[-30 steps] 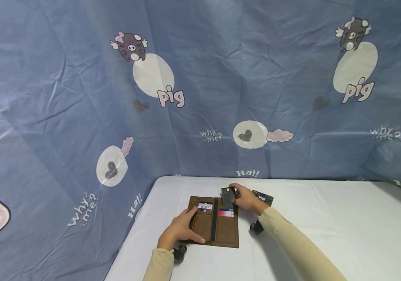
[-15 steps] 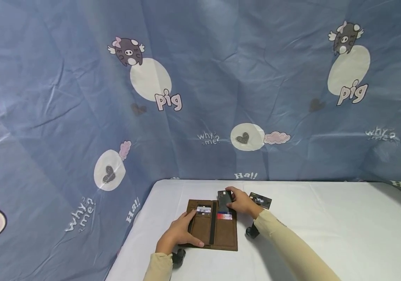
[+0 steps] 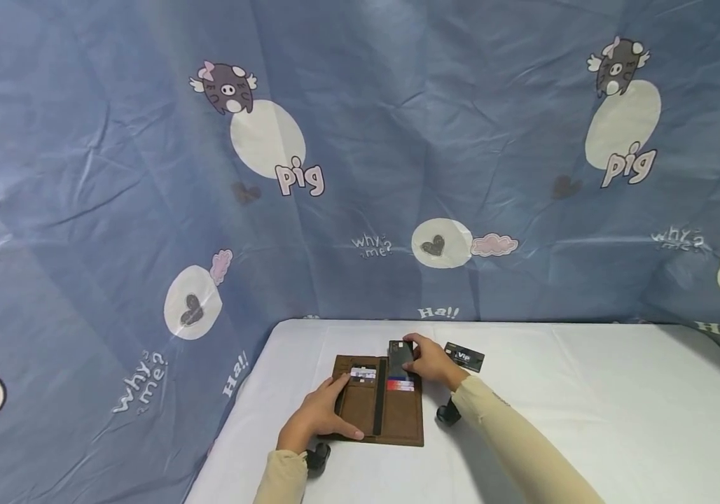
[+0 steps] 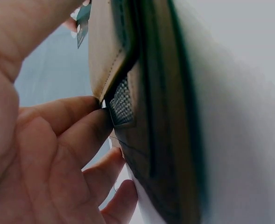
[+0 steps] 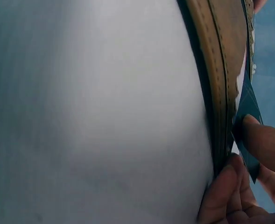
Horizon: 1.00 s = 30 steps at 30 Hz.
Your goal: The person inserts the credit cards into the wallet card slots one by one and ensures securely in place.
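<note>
An open brown wallet point(image 3: 403, 418) lies on the table, with a dark elastic band point(image 3: 379, 402) down its middle. My left hand point(image 3: 317, 413) holds its left half, thumb at the near edge and fingertips along the left side. My right hand point(image 3: 431, 362) pinches a black card point(image 3: 400, 358) at the top of the right half. In the right wrist view the thumb presses on that dark card point(image 5: 248, 105), beside the wallet's stitched edge point(image 5: 216, 70). The card's lower end is behind the red and blue cards point(image 3: 400, 385); how deep it sits is hidden.
A black card marked "Vip" point(image 3: 464, 356) lies flat just right of my right hand. White and dark cards point(image 3: 363, 374) show in the wallet's left slots. A white cloth point(image 3: 562, 406) covers the table, and a blue printed curtain point(image 3: 347, 140) hangs behind and at left.
The right hand has brought the black card left and down, more upright over the right half's slots. The left hand stays on the wallet. The whole view has shifted slightly.
</note>
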Each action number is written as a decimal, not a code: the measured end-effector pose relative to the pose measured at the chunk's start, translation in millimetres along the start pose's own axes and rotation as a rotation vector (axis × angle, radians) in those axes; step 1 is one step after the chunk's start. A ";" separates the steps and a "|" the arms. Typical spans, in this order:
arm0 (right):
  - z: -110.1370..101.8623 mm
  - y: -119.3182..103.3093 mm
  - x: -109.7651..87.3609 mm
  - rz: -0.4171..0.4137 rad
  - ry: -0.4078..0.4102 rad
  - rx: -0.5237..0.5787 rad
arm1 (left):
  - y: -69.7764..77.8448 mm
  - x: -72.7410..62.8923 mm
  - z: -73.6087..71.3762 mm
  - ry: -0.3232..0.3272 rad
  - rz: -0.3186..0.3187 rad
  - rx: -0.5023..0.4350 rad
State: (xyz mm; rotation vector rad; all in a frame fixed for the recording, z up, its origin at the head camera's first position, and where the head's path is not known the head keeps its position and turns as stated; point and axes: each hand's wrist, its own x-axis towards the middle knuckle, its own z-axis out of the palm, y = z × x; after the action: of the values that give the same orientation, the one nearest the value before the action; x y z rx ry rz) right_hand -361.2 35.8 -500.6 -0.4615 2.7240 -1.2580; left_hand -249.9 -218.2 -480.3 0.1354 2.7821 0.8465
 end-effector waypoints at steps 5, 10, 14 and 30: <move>-1.1 3.8 0.9 -0.014 -0.011 0.024 | -0.9 0.4 -0.4 0.000 -0.006 0.009; -0.9 6.0 0.9 -0.055 -0.035 0.058 | -3.3 -2.1 -0.4 0.002 -0.009 -0.001; -1.6 3.7 1.0 -0.055 -0.057 0.107 | -5.0 -2.8 -1.6 0.015 0.002 0.002; 1.8 10.9 -6.1 0.029 -0.010 0.190 | -4.6 4.9 1.3 -0.005 0.010 0.002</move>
State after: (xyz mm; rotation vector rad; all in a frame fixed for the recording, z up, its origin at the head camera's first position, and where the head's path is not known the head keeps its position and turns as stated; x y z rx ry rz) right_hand -357.5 43.1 -510.3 -0.4052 2.5598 -1.4839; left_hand -254.4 -220.6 -484.9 0.1515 2.7795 0.8452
